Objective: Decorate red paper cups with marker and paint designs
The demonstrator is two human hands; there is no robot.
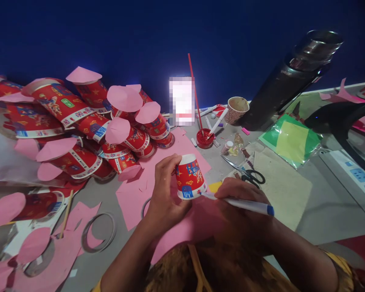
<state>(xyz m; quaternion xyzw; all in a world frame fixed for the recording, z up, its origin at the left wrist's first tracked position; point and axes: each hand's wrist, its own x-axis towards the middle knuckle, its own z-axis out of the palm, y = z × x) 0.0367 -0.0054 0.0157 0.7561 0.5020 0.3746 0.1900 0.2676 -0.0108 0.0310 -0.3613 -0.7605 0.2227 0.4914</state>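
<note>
My left hand (167, 194) is closed around a red patterned paper cup (191, 176), gripping it by its white top edge and its lower rim. Between the fingers of my right hand (245, 194) is a white marker pen (249, 205) with a blue end cap. The pen's tip meets or nearly meets the cup's lower white rim at the right; I cannot tell whether it touches. Beneath both hands lies a sheet of pink paper (185, 227). Black-handled scissors (251, 175) rest just beyond my right hand.
At the left is a pile of red cups (88, 125) with pink paper discs. A tape roll (99, 232) lies on pink scraps. Further back stand a red paint dish (205, 139) with brushes, a used paper cup (236, 110) and a tall black flask (280, 77). A power strip (349, 174) is at right.
</note>
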